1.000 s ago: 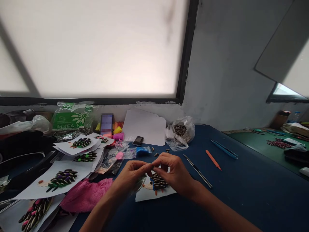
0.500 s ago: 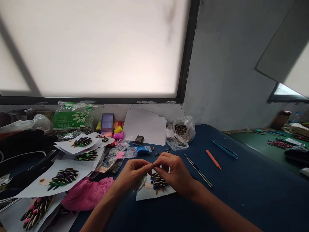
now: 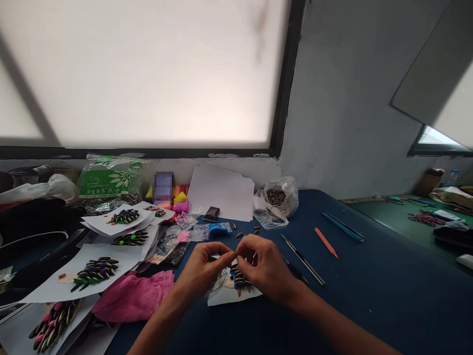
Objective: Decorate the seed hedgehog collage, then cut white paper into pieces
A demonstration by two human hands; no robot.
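Note:
Fingertips meeting, my left hand (image 3: 205, 266) and my right hand (image 3: 264, 261) pinch together above a white card (image 3: 227, 297). Whatever lies between the fingertips is too small and dark to make out. Clear crinkled plastic (image 3: 220, 281) shows below my left fingers; I cannot tell if they grip it. On the card is a hedgehog-like figure with a pale face, a blue edge, striped sunflower seeds (image 3: 242, 280) as spines and small orange feet (image 3: 239, 292). My right hand hides part of it.
Finished seed pictures (image 3: 98, 271) are stacked at the left beside a pink cloth (image 3: 135, 298). Clay packets (image 3: 219, 229), blank paper (image 3: 221, 192) and a bag of seeds (image 3: 276, 197) stand behind. A craft knife (image 3: 303, 259), orange pen (image 3: 326, 242) and blue tweezers (image 3: 343, 227) lie right.
The fingertips stay pinched together with small shifts. My right hand has tilted slightly, and a dark pen-like tool now shows beside it. The view has shifted a little.

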